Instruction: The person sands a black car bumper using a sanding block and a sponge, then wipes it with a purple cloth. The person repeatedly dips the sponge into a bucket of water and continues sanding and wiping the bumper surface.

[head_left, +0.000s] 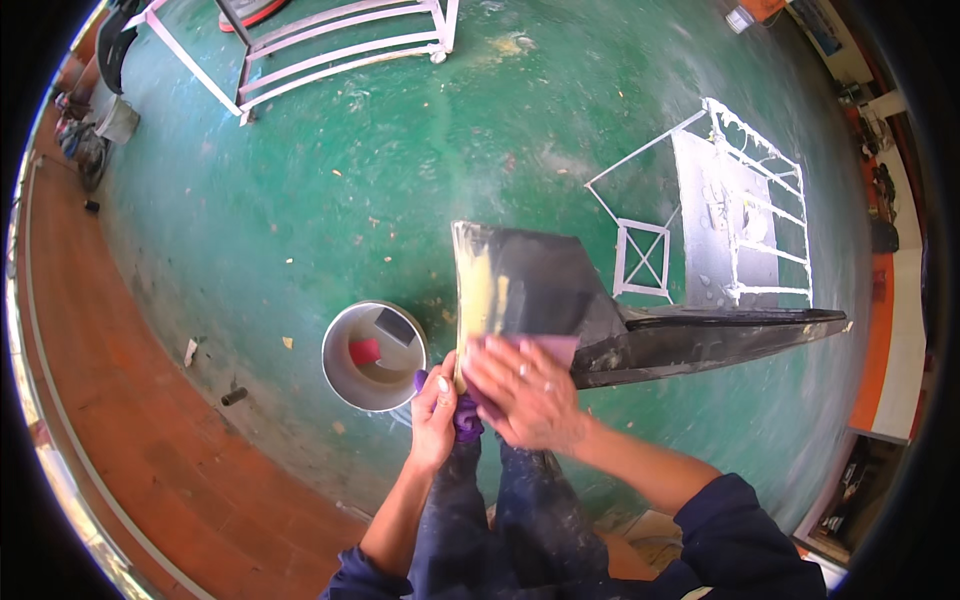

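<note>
A dark, shaped vehicle body panel (545, 275) lies in front of me, its long narrow arm reaching to the right. Pale yellow filler (480, 290) runs in a streak along its left edge. My right hand (530, 395) presses a purple-maroon sheet of sandpaper (557, 349) flat against the panel, fingers stretched over it. At the panel's near left corner, my left hand (433, 418) is closed. Purple cloth (467, 420) shows on both sides of that hand, bunched against the panel's edge. What supports the panel underneath is hidden.
Left of the panel stands a round white bucket (326, 362) with a red piece and a grey block inside. A white-coated metal rack (735, 225) is at the right, a pinkish metal frame (345, 45) at the far left. Debris dots the green floor (250, 200).
</note>
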The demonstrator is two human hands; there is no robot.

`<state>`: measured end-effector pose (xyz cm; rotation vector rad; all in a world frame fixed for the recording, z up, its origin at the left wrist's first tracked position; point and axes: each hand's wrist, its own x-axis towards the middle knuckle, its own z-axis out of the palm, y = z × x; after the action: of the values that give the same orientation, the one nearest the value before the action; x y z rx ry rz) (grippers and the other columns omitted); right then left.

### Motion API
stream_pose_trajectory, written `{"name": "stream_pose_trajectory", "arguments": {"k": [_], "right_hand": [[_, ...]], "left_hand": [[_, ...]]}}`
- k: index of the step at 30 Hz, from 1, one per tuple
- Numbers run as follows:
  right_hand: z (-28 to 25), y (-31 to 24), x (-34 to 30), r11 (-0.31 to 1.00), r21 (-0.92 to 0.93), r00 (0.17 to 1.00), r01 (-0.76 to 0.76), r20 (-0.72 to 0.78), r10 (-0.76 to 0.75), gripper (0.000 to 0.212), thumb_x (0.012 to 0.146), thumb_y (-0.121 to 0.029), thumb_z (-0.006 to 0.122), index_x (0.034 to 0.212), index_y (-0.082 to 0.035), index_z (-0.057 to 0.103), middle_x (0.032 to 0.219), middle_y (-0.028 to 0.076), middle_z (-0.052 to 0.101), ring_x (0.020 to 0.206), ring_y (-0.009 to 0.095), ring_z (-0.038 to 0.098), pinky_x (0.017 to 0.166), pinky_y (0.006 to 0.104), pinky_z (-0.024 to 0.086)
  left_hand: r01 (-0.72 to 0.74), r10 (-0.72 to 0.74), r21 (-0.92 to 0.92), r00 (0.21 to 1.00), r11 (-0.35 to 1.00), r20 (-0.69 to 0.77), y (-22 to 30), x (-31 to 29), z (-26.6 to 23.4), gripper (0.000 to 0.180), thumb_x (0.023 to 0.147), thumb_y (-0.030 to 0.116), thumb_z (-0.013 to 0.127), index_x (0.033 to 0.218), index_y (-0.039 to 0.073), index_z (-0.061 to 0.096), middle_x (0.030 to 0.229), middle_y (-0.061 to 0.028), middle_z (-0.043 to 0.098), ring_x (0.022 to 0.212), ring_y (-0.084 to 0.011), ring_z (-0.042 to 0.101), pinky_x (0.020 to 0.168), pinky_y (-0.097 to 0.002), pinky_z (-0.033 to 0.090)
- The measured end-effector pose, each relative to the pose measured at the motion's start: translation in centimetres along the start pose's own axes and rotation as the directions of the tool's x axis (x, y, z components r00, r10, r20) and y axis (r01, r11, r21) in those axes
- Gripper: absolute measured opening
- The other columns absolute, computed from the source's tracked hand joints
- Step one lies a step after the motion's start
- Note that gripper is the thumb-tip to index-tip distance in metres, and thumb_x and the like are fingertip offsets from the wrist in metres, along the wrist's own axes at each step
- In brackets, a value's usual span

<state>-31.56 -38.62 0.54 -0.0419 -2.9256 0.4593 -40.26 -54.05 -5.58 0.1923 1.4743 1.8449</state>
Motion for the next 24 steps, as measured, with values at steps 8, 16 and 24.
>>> {"name": "stream_pose_trajectory", "arguments": {"k": [8,16,24], "right_hand": [[-2.2,0.3,9.0,0.993,0.078,0.996,-0.084,-0.026,0.086,0.063,0.097,-0.032,0.058,0.151,-0.001,0.047,0.162,0.015,0.039,0.152,0.028,0.034,0.124,0.0456,0.026],[-2.8,1.0,10.0,0.996,-0.005,0.995,-0.085,-0.050,0.084,0.063,0.096,-0.033,0.060,0.151,-0.006,0.048,0.161,0.012,0.041,0.150,0.027,0.037,0.122,0.0454,0.029],[-3.8,4.4,8.4,0.967,-0.030,0.957,-0.252,-0.155,0.244,0.066,0.090,-0.021,0.065,0.151,-0.005,0.047,0.159,0.015,0.043,0.149,0.033,0.038,0.123,0.0469,0.028]], "left_hand": [[-0.045,0.045,-0.019,0.999,0.999,-0.015,-1.6,0.0,-1.3,0.038,0.110,0.029,0.050,0.107,-0.005,0.065,0.091,-0.0008,0.049,0.089,-0.0117,0.044,0.092,-0.0294,0.039],[0.000,-0.004,-0.081,0.999,0.997,-0.047,-0.3,-0.7,0.0,0.037,0.109,0.024,0.052,0.126,-0.006,0.065,0.094,0.0004,0.048,0.090,-0.0101,0.045,0.086,-0.0253,0.037],[0.020,-0.023,-0.058,0.998,0.998,-0.063,1.4,-0.7,0.7,0.041,0.109,0.023,0.053,0.131,-0.011,0.061,0.097,-0.0031,0.052,0.098,-0.0126,0.049,0.093,-0.0262,0.037]]}}
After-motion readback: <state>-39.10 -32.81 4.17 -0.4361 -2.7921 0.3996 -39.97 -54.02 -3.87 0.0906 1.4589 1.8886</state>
